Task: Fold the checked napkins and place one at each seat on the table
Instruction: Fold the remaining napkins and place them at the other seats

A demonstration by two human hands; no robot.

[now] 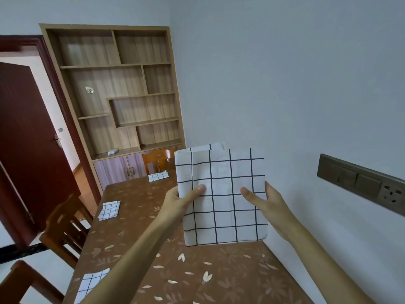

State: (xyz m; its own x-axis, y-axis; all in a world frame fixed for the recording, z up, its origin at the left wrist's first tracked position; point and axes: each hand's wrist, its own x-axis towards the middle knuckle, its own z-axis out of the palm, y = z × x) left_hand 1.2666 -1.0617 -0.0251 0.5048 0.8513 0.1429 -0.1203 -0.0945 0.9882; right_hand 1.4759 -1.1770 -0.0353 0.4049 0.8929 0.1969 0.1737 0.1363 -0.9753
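The folded checked napkin (223, 194) stands upright in the air over the right edge of the table (135, 216), by the wall. The left hand (177, 200) pinches its left side and the right hand (269, 202) pinches its right side, both thumbs on the near face. Three others lie flat: the far-end napkin (158, 176), the left-edge napkin (109, 209) and the near-corner napkin (91, 281), which is partly behind the left forearm.

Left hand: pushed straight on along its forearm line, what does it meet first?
The left hand pinches the held checked napkin, shared with the right hand, so that comes first. Past it, probably the pale wall; depth unclear.
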